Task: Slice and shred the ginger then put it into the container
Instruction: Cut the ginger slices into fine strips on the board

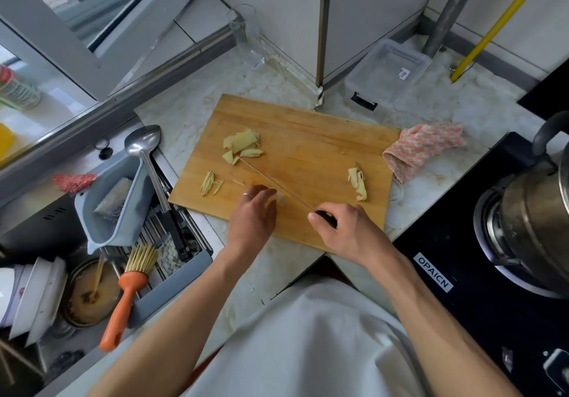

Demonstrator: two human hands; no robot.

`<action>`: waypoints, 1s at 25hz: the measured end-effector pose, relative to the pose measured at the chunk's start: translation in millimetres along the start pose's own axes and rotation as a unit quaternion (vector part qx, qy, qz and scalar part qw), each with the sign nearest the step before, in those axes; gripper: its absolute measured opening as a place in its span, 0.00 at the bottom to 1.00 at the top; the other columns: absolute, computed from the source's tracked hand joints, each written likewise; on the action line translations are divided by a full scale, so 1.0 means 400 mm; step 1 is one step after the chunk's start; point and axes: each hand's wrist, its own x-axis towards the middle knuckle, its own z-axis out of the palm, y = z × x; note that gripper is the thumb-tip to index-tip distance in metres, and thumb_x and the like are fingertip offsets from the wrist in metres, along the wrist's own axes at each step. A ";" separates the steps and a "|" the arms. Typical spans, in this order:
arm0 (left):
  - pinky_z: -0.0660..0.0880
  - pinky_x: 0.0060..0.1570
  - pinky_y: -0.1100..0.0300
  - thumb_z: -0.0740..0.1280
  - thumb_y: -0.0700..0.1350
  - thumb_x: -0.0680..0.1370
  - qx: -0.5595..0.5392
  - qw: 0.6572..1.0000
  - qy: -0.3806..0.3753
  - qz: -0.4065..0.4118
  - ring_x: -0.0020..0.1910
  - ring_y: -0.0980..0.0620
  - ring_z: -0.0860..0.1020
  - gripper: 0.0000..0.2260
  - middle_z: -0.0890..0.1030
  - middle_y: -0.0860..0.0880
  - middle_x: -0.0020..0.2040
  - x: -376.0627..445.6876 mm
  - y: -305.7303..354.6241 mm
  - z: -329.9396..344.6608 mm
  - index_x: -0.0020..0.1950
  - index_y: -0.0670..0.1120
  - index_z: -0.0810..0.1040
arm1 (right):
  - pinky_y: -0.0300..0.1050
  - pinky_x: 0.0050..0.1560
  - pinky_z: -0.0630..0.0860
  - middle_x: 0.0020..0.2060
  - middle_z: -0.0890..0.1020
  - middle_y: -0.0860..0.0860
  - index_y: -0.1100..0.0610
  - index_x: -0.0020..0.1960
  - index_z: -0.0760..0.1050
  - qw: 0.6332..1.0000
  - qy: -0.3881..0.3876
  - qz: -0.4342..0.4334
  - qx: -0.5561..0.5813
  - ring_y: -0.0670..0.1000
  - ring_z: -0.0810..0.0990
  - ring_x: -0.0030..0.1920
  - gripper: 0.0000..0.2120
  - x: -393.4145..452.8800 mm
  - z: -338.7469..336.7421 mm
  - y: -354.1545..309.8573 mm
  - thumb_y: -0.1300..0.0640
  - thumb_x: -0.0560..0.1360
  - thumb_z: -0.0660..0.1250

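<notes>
A wooden cutting board (308,150) lies on the pale marble worktop (431,110), between sink (77,273) and stove (462,273). The right hand (345,230) grips the knife (277,187); the left hand's (252,218) fingers press a ginger piece (279,197).

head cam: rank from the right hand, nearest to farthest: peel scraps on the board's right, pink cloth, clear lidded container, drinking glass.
From the right hand, which grips the knife:
1. Peel scraps, just beyond it on the board's right side.
2. Pink cloth, off the board's right edge.
3. Clear lidded container, behind the board by the wall.
4. Drinking glass, far back corner, left of the container.
</notes>
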 end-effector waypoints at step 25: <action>0.78 0.56 0.46 0.60 0.40 0.79 0.038 0.974 -0.003 0.223 0.57 0.37 0.77 0.13 0.79 0.39 0.56 -0.016 -0.105 0.036 0.53 0.38 0.83 | 0.52 0.33 0.74 0.36 0.79 0.56 0.55 0.54 0.76 0.990 0.023 -0.026 -0.139 0.62 0.77 0.37 0.19 0.005 0.079 -0.055 0.41 0.83 0.55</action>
